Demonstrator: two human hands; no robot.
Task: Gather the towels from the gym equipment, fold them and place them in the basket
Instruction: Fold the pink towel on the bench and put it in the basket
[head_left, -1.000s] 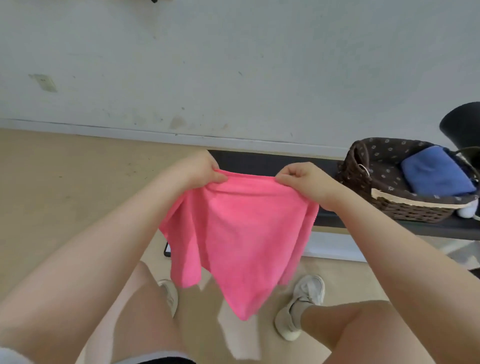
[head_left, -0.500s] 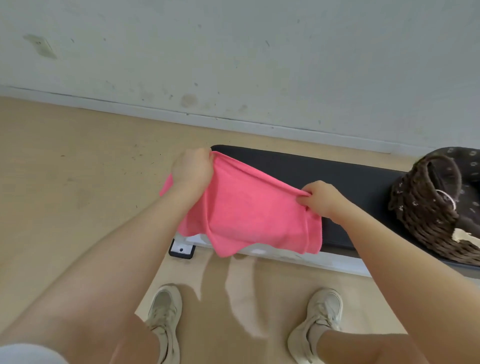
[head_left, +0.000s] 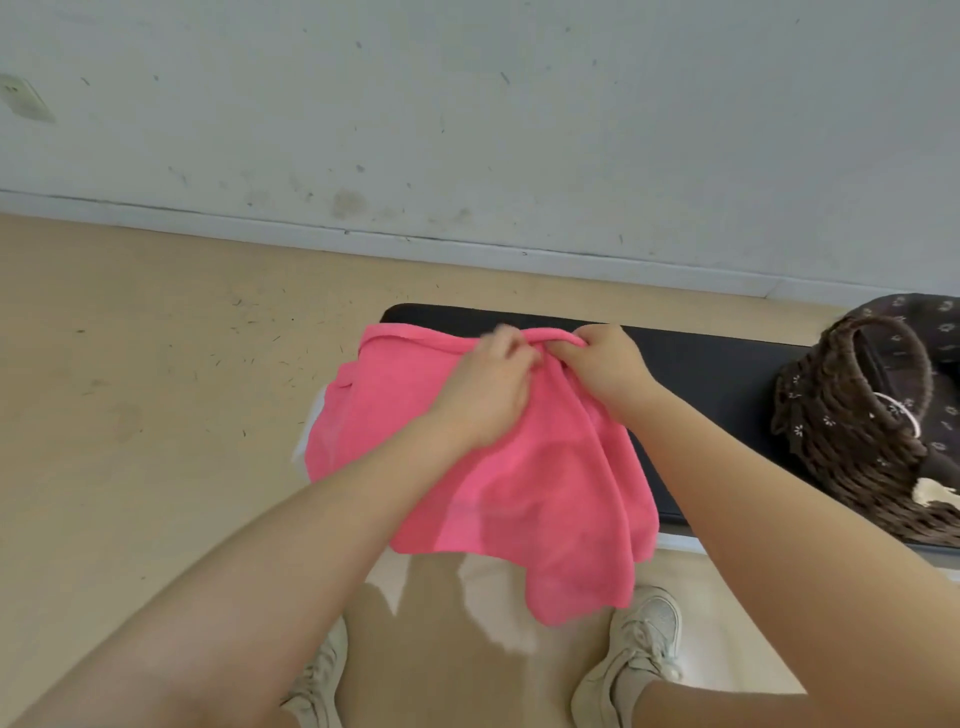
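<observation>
Head view shows the left hand (head_left: 485, 387) and right hand (head_left: 605, 364), fingers curled, pinching a fluffy pink towel (head_left: 519, 483) at its bunched top edge. It drapes over a smooth black padded bench (head_left: 727, 364) beside a brown woven wicker basket (head_left: 852, 431).

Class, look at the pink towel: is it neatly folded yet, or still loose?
Still loose. The pink towel drapes off the bench, bunched at the top where the left hand and right hand pinch it.

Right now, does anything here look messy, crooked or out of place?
Only slightly: the pink towel lies crooked on the black bench, one corner drooping past the front edge. Both hands pinch its far edge. The basket looks normal.
</observation>
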